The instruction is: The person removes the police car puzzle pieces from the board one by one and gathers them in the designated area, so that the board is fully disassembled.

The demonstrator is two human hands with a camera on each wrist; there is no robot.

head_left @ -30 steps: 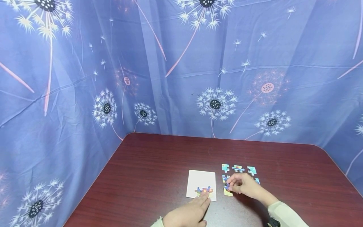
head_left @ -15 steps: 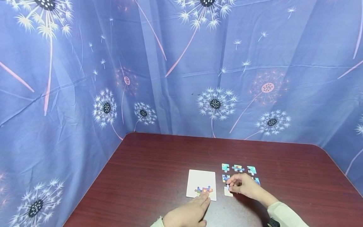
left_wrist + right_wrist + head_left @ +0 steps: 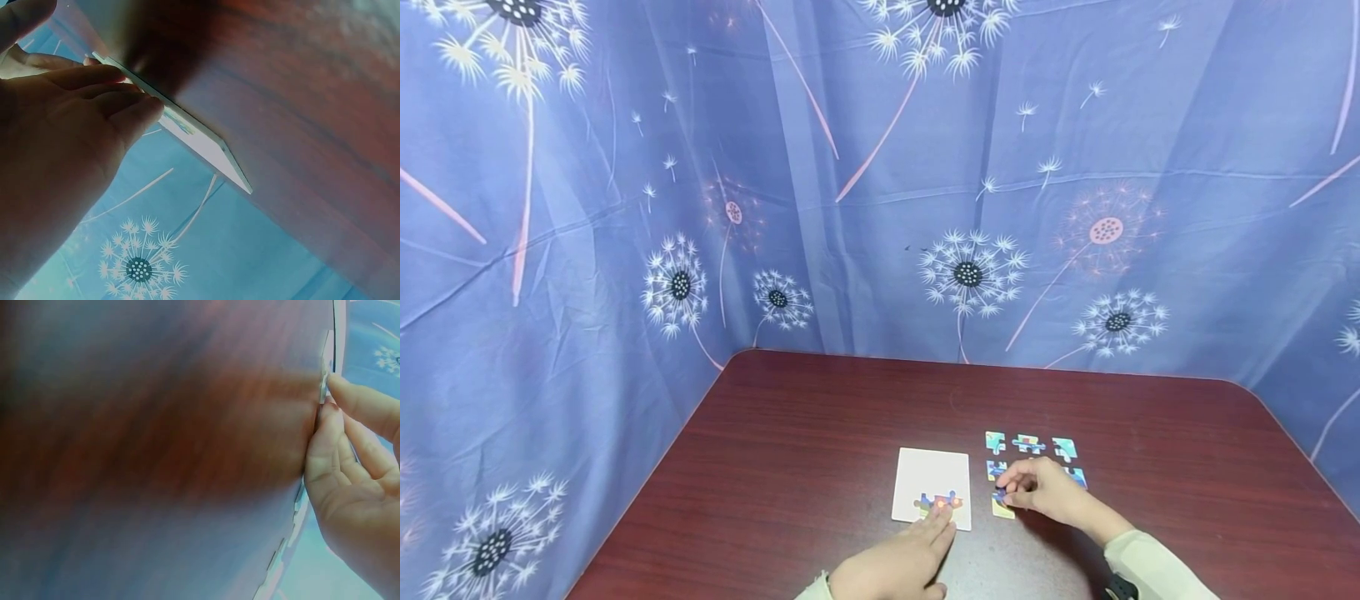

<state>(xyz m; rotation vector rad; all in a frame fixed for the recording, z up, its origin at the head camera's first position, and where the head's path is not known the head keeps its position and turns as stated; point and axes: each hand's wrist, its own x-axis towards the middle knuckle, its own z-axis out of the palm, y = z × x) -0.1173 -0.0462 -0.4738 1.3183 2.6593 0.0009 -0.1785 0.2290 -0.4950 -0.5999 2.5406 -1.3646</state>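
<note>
A square white puzzle board (image 3: 928, 469) lies on the table, with colourful jigsaw pieces (image 3: 934, 502) along its near side. My left hand (image 3: 891, 567) stretches its fingers over those pieces and covers part of them. From the left wrist, the straight fingers of that hand (image 3: 69, 137) rest over the edge of the thin board (image 3: 209, 150). To the right of the board, my right hand (image 3: 1052, 493) pinches a yellow-and-blue puzzle piece (image 3: 1003, 509) between thumb and fingers, low over the table. In the right wrist view, the hand's (image 3: 356, 481) fingertips meet at the piece's thin edge.
Beyond the right hand lie several loose pieces: a corner piece (image 3: 994, 442), a piece with red and yellow (image 3: 1027, 443), a light blue one (image 3: 1064, 448) and a blue one (image 3: 996, 469). Another (image 3: 1077, 477) is partly behind the hand. A dandelion-print curtain (image 3: 865, 275) borders the dark red table (image 3: 805, 433).
The pinched piece looked pale half a second ago and shows yellow and blue again now, as it did one second ago. Both hands have stayed almost in place.
</note>
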